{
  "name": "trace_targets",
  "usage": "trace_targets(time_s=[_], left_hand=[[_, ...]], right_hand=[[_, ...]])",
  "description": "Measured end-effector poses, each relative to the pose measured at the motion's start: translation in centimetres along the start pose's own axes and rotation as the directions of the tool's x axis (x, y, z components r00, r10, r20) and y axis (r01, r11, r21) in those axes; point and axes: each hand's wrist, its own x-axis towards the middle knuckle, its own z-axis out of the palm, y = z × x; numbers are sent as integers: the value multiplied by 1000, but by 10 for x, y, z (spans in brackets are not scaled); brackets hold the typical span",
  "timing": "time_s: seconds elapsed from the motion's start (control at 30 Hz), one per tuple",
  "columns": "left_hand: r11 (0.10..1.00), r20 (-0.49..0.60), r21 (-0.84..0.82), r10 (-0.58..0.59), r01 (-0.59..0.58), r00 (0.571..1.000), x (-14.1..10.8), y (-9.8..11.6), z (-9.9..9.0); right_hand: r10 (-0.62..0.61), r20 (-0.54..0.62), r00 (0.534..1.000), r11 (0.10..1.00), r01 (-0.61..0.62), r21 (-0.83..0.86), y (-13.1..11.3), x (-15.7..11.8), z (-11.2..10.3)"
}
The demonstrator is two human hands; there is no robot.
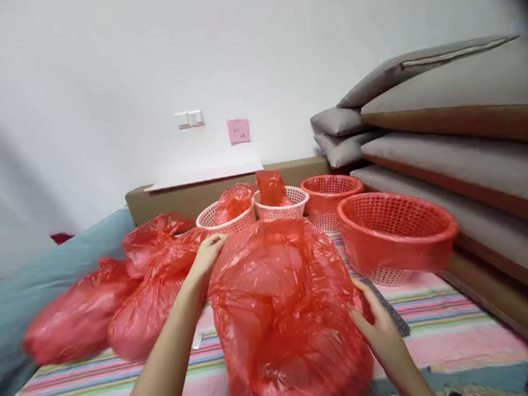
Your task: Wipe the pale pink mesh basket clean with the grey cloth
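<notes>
Near: large red plastic bag sits at front centre, between both hands, its lower end reaching the bottom of the view. Left hand at its upper left edge, fingers bent; whether they pinch the film, cannot tell. Right hand against its right side, thumb and fingers parted, red film between them.

Edges/room: bare striped cloth lies right of the right hand, up to the grey-and-brown cushions; another bare strip runs front left. A dark grey piece lies beside the right hand, a small white scrap near the left forearm. Tied-looking red bundles crowd the left, toward a teal bolster.

Mid: two red baskets at right; two pale baskets behind the large bag, red plastic in each.

Far: brown panel, white sheet along its top; white wall with switches. Pink note carries dark handwriting, too small to read surely. Brands: none legible.
</notes>
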Motion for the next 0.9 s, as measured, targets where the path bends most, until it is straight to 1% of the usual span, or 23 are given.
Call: trace_targets(time_s=[0.1, 0.2, 0.3, 0.37, 0.43, 0.47, 0.5, 0.57, 0.63, 0.73, 0.8, 0.83, 0.9], left_hand=[[999, 6, 23, -32, 32, 999, -5, -11, 1], [999, 64, 6, -52, 51, 997, -14, -14, 6], [998, 137, -29, -47, 51, 990, -25, -4, 14], [998, 172, -46, -36, 44, 984, -31, 9, 19], [999, 245, -45, 5, 6, 969, -36, 23, 23], [999, 302, -34, 39, -30, 953, -38, 29, 24], [997, 369, -16, 74, -73, 926, -39, 34, 26], [988, 502, 28, 118, -153, 857, -41, 41, 28], [976, 597, 62, 132, -210, 791, -41, 42, 29], [957, 684, 57, 171, -285, 709, -43, 41, 28], [947, 722, 40, 194, -320, 664, -48, 44, 26], [944, 737, 42, 192, -328, 648, -51, 46, 25], [943, 757, 70, 163, -326, 633, -58, 54, 24]], right_hand=[[-4, 29, 1000, 1000, 5, -23, 2, -21, -4], [-12, 57, 998, 1000, 14, -23, -2, -40, -8], [-3, 66, 998, 1000, 4, -5, -11, -56, -13], [20, 69, 997, 1000, -20, -1, -17, -64, -16], [33, 104, 994, 999, -34, 4, -21, -71, -17], [35, 117, 992, 999, -37, 9, -23, -74, -16], [36, 121, 992, 999, -38, 18, -25, -77, -14], [41, 97, 994, 999, -44, 32, -30, -82, -9], [47, 57, 997, 998, -49, 32, -33, -85, -6], [35, 60, 998, 999, -36, 24, -36, -88, -5], [28, 66, 997, 999, -29, 23, -36, -89, -7], [27, 65, 998, 999, -28, 21, -35, -89, -8], [24, 59, 998, 1000, -25, 12, -32, -90, -10]])
